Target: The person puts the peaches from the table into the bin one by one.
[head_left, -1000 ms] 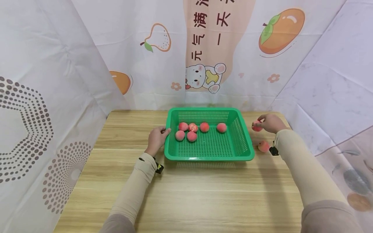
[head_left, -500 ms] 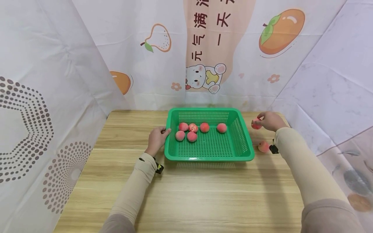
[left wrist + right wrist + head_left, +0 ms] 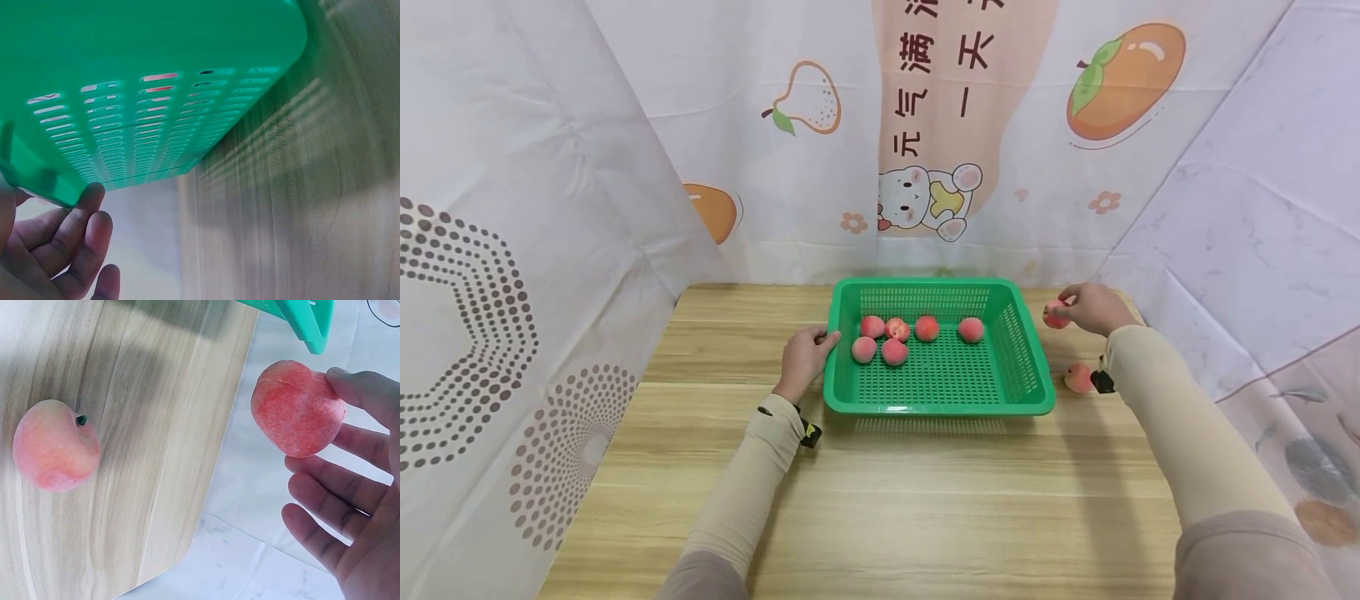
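A green plastic basket (image 3: 936, 407) with slotted walls stands near the back of the table, holding several peaches (image 3: 927, 327), most of them on its left side. My left hand (image 3: 803, 360) grips the basket's left rim, thumb over the top; the left wrist view shows its fingers (image 3: 94, 240) under the rim. To the right of the basket, my right hand (image 3: 1096, 308) pinches a peach (image 3: 298, 409) between thumb and fingers, held up off the table. Another peach (image 3: 56, 445) lies on the table below the right wrist, its small green stem showing in the right wrist view.
The wood-grain table (image 3: 925, 517) ends close behind the basket at a printed fabric curtain (image 3: 820, 192). More fabric hangs along the left and right sides. Each wrist wears a small black camera (image 3: 1102, 382).
My right hand has lifted the peach slightly and moved it a little to the left, nearer the basket. The left hand and the basket have stayed in place.
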### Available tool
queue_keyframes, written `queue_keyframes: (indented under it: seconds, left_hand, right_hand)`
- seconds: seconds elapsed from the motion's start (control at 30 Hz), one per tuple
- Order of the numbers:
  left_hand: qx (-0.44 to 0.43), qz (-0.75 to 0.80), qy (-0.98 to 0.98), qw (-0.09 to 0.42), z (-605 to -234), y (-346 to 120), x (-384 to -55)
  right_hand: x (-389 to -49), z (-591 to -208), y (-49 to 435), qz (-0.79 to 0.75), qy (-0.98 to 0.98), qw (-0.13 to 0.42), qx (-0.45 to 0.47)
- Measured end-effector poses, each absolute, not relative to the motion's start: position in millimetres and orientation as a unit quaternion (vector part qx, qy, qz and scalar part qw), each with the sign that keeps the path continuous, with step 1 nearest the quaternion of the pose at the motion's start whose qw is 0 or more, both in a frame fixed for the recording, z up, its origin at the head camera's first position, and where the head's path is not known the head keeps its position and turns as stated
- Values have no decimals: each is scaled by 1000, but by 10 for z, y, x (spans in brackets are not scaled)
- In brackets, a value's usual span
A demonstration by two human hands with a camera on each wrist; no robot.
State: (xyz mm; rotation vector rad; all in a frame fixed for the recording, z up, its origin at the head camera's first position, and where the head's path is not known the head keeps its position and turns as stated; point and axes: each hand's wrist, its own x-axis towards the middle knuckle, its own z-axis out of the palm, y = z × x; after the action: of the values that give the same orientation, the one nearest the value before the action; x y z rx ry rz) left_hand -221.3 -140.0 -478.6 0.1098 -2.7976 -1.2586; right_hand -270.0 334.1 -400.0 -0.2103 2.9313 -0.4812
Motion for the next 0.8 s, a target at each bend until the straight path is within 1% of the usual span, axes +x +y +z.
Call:
queue_keyframes:
  seconds: [0.2,0.8]
  left_hand:
    - [33,-409,-911,35,-4794,-1404,-2216]
    - [35,-412,-910,34,-4791,-1399,-2213]
  right_hand:
    - [-2712,-3987,3306,-165,982,68,-69]
    - [-2738,-3955,3263,-174,980,68,-66]
